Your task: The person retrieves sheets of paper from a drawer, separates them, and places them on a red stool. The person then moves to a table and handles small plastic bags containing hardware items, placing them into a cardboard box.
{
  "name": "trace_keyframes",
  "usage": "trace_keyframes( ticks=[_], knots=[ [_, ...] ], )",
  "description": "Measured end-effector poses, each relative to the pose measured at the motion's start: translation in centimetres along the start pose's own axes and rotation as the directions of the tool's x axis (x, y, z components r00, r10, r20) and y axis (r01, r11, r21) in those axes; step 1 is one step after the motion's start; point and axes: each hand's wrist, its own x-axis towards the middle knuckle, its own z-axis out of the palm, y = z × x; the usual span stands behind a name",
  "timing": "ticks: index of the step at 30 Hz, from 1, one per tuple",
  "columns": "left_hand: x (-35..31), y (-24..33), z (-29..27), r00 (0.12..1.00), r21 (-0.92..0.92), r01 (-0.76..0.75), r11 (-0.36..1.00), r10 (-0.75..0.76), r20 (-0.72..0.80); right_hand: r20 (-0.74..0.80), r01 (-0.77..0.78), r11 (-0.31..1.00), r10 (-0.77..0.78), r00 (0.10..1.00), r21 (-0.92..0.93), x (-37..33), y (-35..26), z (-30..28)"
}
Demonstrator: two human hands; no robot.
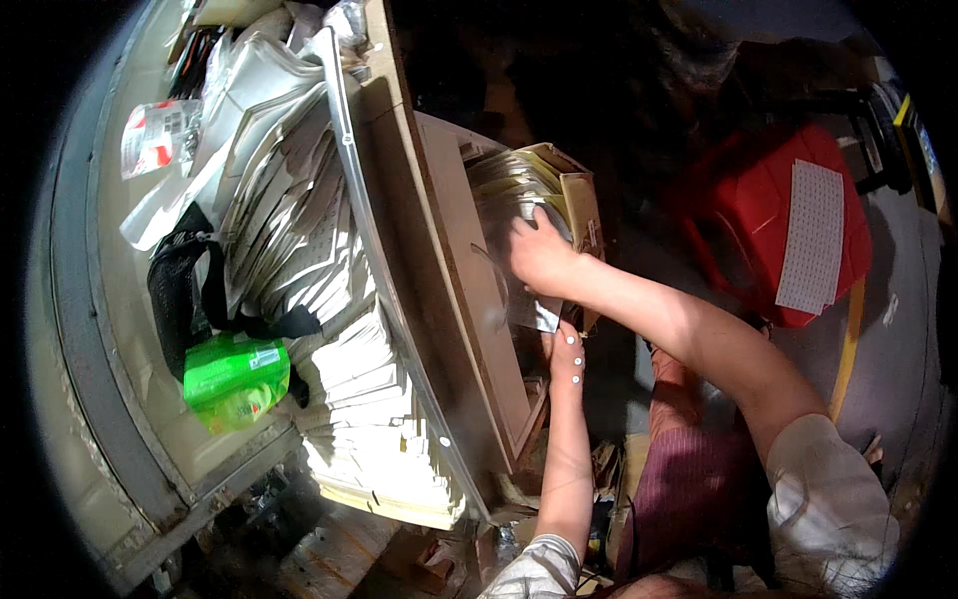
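My right hand (542, 258) reaches across to a cardboard box (581, 203) packed with upright papers (514, 180). Its fingers are bent down over the papers at the near part of the box, and their tips are partly hidden. Below it, my left hand (567, 349) is at the lower end of the box, beside a loose pale sheet (536, 313). Small bright spots dot the back of this hand. The left fingers are out of sight behind the sheet and box, so their grip is unclear.
A pale wooden cabinet front (449, 200) stands left of the box. Further left, tall stacks of papers (349, 359) fill a shelf, with a green packet (237, 379) and a black mesh item (185, 270). At right is a red plastic stool (738, 220) with a printed sheet (810, 238).
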Motion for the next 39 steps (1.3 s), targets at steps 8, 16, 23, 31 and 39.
trace_keyframes(
  ticks=[8, 16, 23, 31, 39],
  knots=[
    [1.7, -5.2, 1.3, 0.988, -0.504, -0.085, 0.860, 0.140, 0.072, 0.279, -0.237, 0.887, 0.129, 0.952, 0.397, -0.9, -1.2, 2.5],
    [0.0, 0.5, 1.8, 0.989, -0.579, -0.076, 0.812, 0.134, 0.058, -0.044, -0.197, 0.909, 0.228, 0.973, 0.366, -4.6, -1.5, -1.1],
    [-0.8, 2.9, 0.2, 0.904, 0.158, -0.424, 0.892, 0.427, 0.019, -0.382, -0.144, 0.936, 0.268, 0.884, 0.322, -12.0, 3.0, -9.0],
    [-1.1, 2.0, 0.4, 0.994, -0.359, 0.019, 0.933, 0.021, 0.106, -0.283, 0.345, 0.572, -0.198, 0.939, 0.745, -4.5, 7.0, -3.5],
    [-0.2, 0.7, 1.2, 0.961, -0.617, 0.270, 0.740, -0.170, 0.217, 0.348, 0.543, 0.767, -0.433, 0.831, -0.342, 4.6, 4.3, 1.7]
  ],
)
